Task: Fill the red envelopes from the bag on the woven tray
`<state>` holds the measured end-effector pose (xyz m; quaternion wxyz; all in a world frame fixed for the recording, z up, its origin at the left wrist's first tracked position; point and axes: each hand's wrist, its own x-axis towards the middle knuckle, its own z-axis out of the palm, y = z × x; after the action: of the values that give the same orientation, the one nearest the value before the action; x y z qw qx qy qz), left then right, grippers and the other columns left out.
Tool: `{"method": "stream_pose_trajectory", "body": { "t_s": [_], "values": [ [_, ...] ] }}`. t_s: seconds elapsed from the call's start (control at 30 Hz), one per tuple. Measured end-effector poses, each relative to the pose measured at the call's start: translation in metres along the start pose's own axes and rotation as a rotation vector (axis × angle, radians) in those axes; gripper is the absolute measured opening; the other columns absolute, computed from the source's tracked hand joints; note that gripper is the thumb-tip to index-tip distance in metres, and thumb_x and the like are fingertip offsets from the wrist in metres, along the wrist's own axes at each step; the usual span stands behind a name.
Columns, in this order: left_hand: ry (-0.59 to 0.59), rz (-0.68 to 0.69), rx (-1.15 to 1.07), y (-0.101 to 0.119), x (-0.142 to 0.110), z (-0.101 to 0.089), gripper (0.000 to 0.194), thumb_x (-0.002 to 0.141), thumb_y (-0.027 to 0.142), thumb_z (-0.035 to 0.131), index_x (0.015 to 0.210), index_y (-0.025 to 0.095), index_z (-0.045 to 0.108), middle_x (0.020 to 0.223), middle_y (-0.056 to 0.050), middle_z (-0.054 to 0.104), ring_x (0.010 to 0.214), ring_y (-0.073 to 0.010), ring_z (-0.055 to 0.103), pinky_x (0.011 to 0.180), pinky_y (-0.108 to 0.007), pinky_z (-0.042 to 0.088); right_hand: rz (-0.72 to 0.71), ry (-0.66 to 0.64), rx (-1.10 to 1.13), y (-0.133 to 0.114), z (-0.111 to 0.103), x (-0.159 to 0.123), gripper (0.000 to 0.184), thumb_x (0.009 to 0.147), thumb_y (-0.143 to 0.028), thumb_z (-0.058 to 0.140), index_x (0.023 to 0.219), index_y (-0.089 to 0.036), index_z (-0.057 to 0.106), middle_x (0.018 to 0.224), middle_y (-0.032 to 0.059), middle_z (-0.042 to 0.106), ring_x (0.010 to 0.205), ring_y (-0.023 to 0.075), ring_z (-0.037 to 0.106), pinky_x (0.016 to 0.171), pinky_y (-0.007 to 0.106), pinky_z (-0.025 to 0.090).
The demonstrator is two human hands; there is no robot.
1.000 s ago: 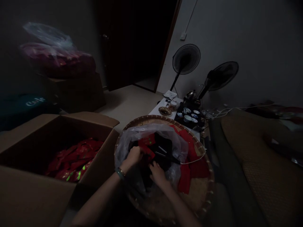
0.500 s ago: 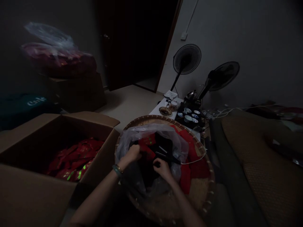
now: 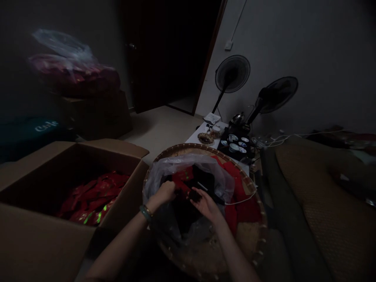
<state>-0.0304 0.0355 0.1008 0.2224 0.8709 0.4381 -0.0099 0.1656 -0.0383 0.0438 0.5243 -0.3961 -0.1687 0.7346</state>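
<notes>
Both my hands work over a clear plastic bag that lies open on a round woven tray. Inside the bag is a dark mass, too dim to name. My left hand, with bangles at the wrist, is closed on the near-left edge of a small red packet. Beside the packet's right end, my right hand is turned palm up, its curled fingers cradling a dark clump. A black tool with a pale metal strip and a white cord rests behind my right hand. Red cloth or paper lies on the tray's right side.
At left, an open cardboard box holds many red packets. A low table with teacups and two standing fans are beyond the tray. A woven-covered seat is at right.
My right hand has turned from a pinch to palm up and now shows a dark clump in its fingers. My left hand has stayed at the red packet.
</notes>
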Motion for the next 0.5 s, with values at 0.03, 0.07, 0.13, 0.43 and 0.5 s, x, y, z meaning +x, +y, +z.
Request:
{"method": "stream_pose_trajectory", "body": {
  "t_s": [0.03,0.07,0.13,0.43,0.5],
  "values": [
    [0.001,-0.008,0.0,0.0,-0.001,0.0,0.031,0.069,0.008,0.05,0.092,0.016,0.068,0.09,-0.012,0.069,0.086,-0.0224,0.064,0.075,-0.027,0.046,-0.018,-0.019,-0.012,0.0,0.001,-0.001,0.036,0.067,-0.029,0.067,0.101,-0.018,0.06,0.094,0.004,0.066,0.088,0.0166,0.062,0.081,0.03,0.047],
    [0.002,-0.017,-0.005,0.0,-0.001,0.0,0.03,0.069,0.008,0.05,0.092,0.016,0.068,0.09,-0.012,0.069,0.086,-0.0218,0.063,0.076,-0.027,0.046,-0.043,-0.032,-0.042,0.001,0.002,-0.002,0.041,0.064,-0.025,0.069,0.104,-0.019,0.059,0.095,0.0033,0.065,0.088,0.0159,0.062,0.083,0.03,0.046],
    [0.005,-0.034,-0.013,0.001,-0.002,0.0,0.031,0.068,0.007,0.052,0.092,0.015,0.068,0.09,-0.012,0.069,0.088,-0.0209,0.063,0.079,-0.027,0.046,-0.102,-0.019,-0.146,0.003,0.002,-0.002,0.054,0.058,-0.016,0.072,0.109,-0.022,0.056,0.096,0.0013,0.063,0.086,0.0143,0.062,0.083,0.03,0.047],
    [-0.025,-0.018,0.061,0.008,-0.002,0.0,0.031,0.066,0.002,0.046,0.086,0.01,0.069,0.088,-0.018,0.069,0.083,-0.0249,0.065,0.072,-0.03,0.049,-0.21,0.246,-0.65,0.017,-0.01,0.01,0.041,0.054,-0.021,0.066,0.093,-0.018,0.055,0.089,0.0014,0.056,0.059,0.0125,0.063,0.048,0.024,0.05],
    [-0.022,-0.019,0.064,0.008,-0.002,0.001,0.03,0.066,0.002,0.046,0.085,0.009,0.069,0.088,-0.019,0.068,0.084,-0.0262,0.065,0.072,-0.031,0.049,-0.166,0.221,-0.663,0.019,-0.013,0.011,0.035,0.056,-0.021,0.063,0.09,-0.018,0.055,0.085,-0.0001,0.056,0.062,0.0132,0.064,0.052,0.025,0.052]
  ]
}}
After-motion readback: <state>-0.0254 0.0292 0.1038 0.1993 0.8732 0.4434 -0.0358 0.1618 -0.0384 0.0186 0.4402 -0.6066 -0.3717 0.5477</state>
